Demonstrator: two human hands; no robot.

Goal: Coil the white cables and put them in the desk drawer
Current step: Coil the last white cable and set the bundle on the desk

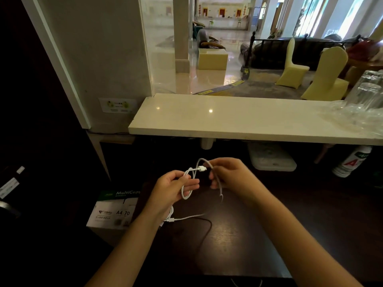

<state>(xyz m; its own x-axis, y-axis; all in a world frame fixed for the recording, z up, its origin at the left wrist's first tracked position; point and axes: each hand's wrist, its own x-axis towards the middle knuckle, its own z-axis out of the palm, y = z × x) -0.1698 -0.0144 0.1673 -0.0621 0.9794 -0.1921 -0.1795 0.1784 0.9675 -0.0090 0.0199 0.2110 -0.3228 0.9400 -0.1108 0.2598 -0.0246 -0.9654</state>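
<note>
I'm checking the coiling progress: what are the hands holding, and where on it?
Both hold one white cable: the left hand grips its loops, the right hand pinches it near the plug.

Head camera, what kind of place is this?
Probably a hotel lobby's front desk: a pale counter faces a hall with covered chairs, and a box of A4 paper sits beside the dark desk where hands coil a cable.
</note>
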